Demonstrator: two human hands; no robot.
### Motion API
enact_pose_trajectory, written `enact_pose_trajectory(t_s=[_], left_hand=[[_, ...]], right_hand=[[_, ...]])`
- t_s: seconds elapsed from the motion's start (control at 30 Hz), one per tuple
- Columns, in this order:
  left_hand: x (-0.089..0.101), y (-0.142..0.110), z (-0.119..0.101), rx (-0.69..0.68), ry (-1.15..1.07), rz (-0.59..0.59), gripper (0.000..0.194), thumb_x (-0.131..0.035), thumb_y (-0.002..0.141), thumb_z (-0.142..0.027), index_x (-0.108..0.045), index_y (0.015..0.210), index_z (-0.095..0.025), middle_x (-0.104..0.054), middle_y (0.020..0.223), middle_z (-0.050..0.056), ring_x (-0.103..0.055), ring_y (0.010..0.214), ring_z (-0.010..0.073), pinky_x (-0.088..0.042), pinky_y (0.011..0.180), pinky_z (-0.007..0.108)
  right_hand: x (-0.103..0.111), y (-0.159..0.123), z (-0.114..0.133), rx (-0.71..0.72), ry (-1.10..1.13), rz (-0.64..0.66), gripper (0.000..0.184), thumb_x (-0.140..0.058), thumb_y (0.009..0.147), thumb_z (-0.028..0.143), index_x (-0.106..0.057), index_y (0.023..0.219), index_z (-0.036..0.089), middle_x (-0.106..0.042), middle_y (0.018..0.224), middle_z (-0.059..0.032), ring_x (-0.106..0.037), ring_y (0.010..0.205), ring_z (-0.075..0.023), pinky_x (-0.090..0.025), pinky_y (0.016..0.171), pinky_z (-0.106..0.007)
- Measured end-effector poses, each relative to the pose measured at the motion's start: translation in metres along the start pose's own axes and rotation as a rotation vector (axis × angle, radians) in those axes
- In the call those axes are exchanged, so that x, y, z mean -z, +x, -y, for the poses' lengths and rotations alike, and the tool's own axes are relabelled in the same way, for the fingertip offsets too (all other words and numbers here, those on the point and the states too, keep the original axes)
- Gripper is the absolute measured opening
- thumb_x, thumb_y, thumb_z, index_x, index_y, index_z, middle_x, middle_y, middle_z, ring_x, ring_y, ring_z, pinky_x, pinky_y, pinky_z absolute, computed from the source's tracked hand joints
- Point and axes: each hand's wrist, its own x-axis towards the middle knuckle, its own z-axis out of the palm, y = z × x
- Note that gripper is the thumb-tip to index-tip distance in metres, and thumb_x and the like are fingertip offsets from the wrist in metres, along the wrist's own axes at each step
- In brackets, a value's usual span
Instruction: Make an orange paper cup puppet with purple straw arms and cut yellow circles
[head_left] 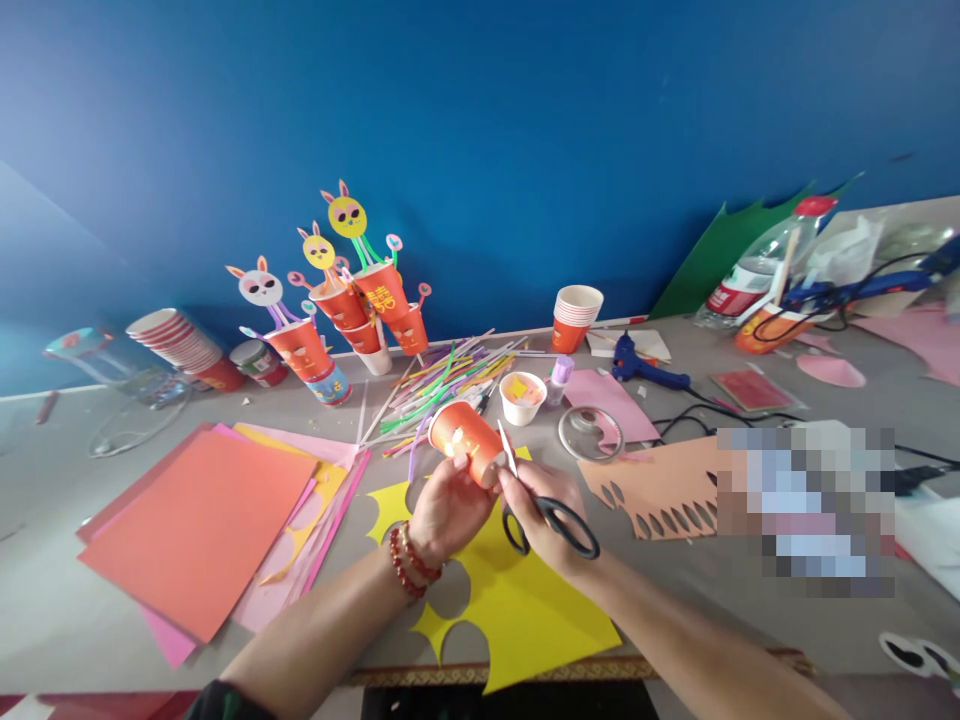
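An orange-red paper cup [457, 432] lies tilted in my left hand [450, 510], its base turned toward the right. My left fingers are wrapped round its underside. My right hand [544, 505] is closed on a pair of scissors [571, 528] with black handles. The blade points up beside the cup's base, and the right fingertips are at that base; whether the blade touches the cup I cannot tell. Beneath both hands lies a yellow sheet [525, 600] with round cut-outs. A small white tub [523, 400] with paper pieces stands just beyond the cup.
Coloured paper sheets [202, 530] are piled at left. Rabbit-faced cup figures [300, 345] and stacked cups [576, 320] stand along the blue wall. Loose coloured sticks [450, 385] lie mid-table. A blue glue gun [649, 367], tape roll [590, 434] and cut peach sheet [660, 480] are at right.
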Motion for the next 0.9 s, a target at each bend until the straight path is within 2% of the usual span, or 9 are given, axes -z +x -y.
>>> enact_pose_trajectory(t_s=[0.07, 0.13, 0.2, 0.33, 0.47, 0.67, 0.8, 0.9], left_hand=[[-0.001, 0.000, 0.000, 0.001, 0.006, 0.003, 0.010, -0.071, 0.078, -0.026, -0.069, 0.082, -0.017, -0.067, 0.075, 0.003, -0.060, 0.069, 0.0168, -0.046, 0.072, 0.031], [-0.003, -0.001, 0.000, 0.005, -0.002, 0.004, 0.011, -0.072, 0.077, -0.026, -0.070, 0.082, -0.017, -0.066, 0.073, 0.002, -0.059, 0.064, 0.0157, -0.046, 0.069, 0.031], [-0.004, -0.001, -0.001, -0.006, -0.015, -0.002, 0.015, -0.074, 0.077, -0.031, -0.070, 0.085, -0.018, -0.069, 0.080, 0.003, -0.061, 0.068, 0.0167, -0.047, 0.073, 0.032], [-0.002, -0.001, -0.002, -0.041, -0.006, -0.036, 0.038, -0.077, 0.076, -0.046, -0.070, 0.099, -0.017, -0.072, 0.101, 0.007, -0.065, 0.090, 0.0232, -0.047, 0.088, 0.036], [0.000, 0.001, -0.002, 0.001, 0.006, -0.042, 0.036, -0.077, 0.077, -0.040, -0.069, 0.100, -0.014, -0.072, 0.100, 0.008, -0.065, 0.085, 0.0205, -0.047, 0.086, 0.034], [-0.004, -0.001, -0.001, 0.013, 0.013, -0.027, 0.019, -0.075, 0.077, -0.034, -0.068, 0.082, -0.016, -0.069, 0.085, 0.006, -0.061, 0.076, 0.0184, -0.045, 0.071, 0.030], [-0.004, -0.001, -0.001, 0.017, -0.022, 0.032, 0.016, -0.074, 0.076, -0.031, -0.071, 0.081, -0.016, -0.069, 0.079, 0.005, -0.058, 0.064, 0.0165, -0.044, 0.062, 0.029], [-0.003, 0.000, 0.000, 0.022, -0.033, 0.042, 0.015, -0.073, 0.076, -0.031, -0.070, 0.076, -0.016, -0.069, 0.075, 0.006, -0.058, 0.064, 0.0178, -0.043, 0.056, 0.028]], right_hand=[[-0.003, -0.002, 0.003, -0.100, 0.142, -0.010, 0.030, -0.042, 0.100, 0.028, -0.063, 0.079, 0.022, -0.064, 0.067, -0.0017, -0.063, 0.060, -0.0168, -0.047, 0.059, -0.026], [-0.006, -0.004, 0.003, -0.146, 0.209, -0.006, 0.029, -0.042, 0.101, 0.028, -0.062, 0.082, 0.023, -0.063, 0.066, -0.0007, -0.063, 0.060, -0.0164, -0.048, 0.059, -0.025], [-0.007, -0.004, 0.001, -0.105, 0.153, 0.005, 0.029, -0.043, 0.100, 0.028, -0.061, 0.079, 0.023, -0.063, 0.066, -0.0011, -0.062, 0.061, -0.0169, -0.047, 0.059, -0.025], [-0.004, 0.000, -0.001, 0.028, -0.052, 0.032, 0.030, -0.044, 0.098, 0.027, -0.057, 0.071, 0.023, -0.063, 0.066, -0.0023, -0.059, 0.059, -0.0178, -0.043, 0.057, -0.028], [0.000, 0.003, 0.001, 0.066, -0.064, 0.037, 0.030, -0.042, 0.099, 0.026, -0.056, 0.071, 0.024, -0.064, 0.067, -0.0033, -0.061, 0.061, -0.0184, -0.043, 0.059, -0.028], [-0.003, -0.003, 0.001, -0.079, 0.102, -0.014, 0.031, -0.044, 0.099, 0.032, -0.061, 0.076, 0.023, -0.064, 0.065, -0.0029, -0.063, 0.060, -0.0188, -0.046, 0.060, -0.029], [-0.005, -0.004, 0.008, -0.225, 0.304, -0.049, 0.034, -0.046, 0.099, 0.035, -0.060, 0.071, 0.022, -0.062, 0.059, 0.0001, -0.062, 0.056, -0.0166, -0.047, 0.055, -0.026], [-0.007, -0.004, 0.012, -0.297, 0.388, -0.080, 0.036, -0.048, 0.098, 0.037, -0.059, 0.067, 0.022, -0.063, 0.057, 0.0008, -0.063, 0.054, -0.0161, -0.048, 0.057, -0.026]])
